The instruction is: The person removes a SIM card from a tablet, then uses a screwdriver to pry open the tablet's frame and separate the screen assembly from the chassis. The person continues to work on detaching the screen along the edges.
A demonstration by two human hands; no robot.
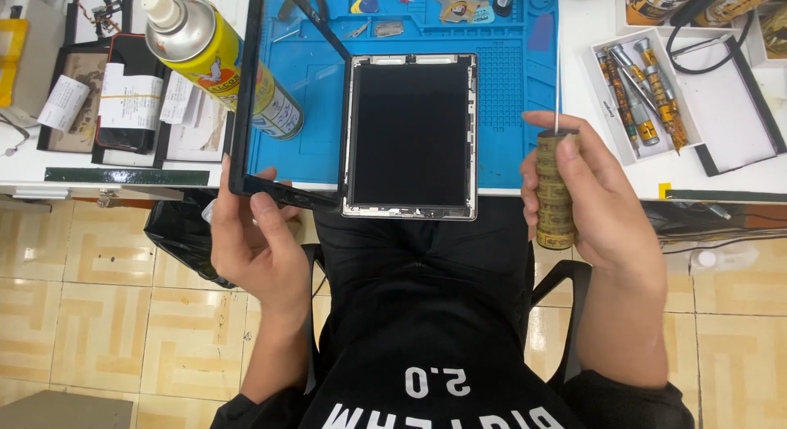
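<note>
- Left hand (258, 244): I see it closed on the near corner of a black front-glass frame (246, 109), thumb on top and fingers beneath. The frame tilts up and away from the tablet, hinged open to the left, which I judge keeps it clear of the exposed screen.
- Right hand (594, 203): I see it wrapped around the knurled brass-coloured handle of a precision screwdriver (556, 187), held upright with its thin shaft pointing away from me, just beside the tablet's right edge. The thumb caps the handle's top, a grip suited to spinning the driver.
- Opened tablet (411, 134): it lies flat, its near end overhanging the bench edge above my lap, dark display panel facing up inside a metal housing.
- Blue repair mat (512, 93): it lies under the tablet, probably to cushion it; picks and small tools rest in its far compartments.
- Yellow spray can (221, 64): it lies on its side, left of the mat, behind the lifted frame.
- White tray (607, 109): right of the mat, it holds further screwdrivers (648, 93) within reach of the right hand.
- Black sleeve of clothing and a chair fill the lower view.
</note>
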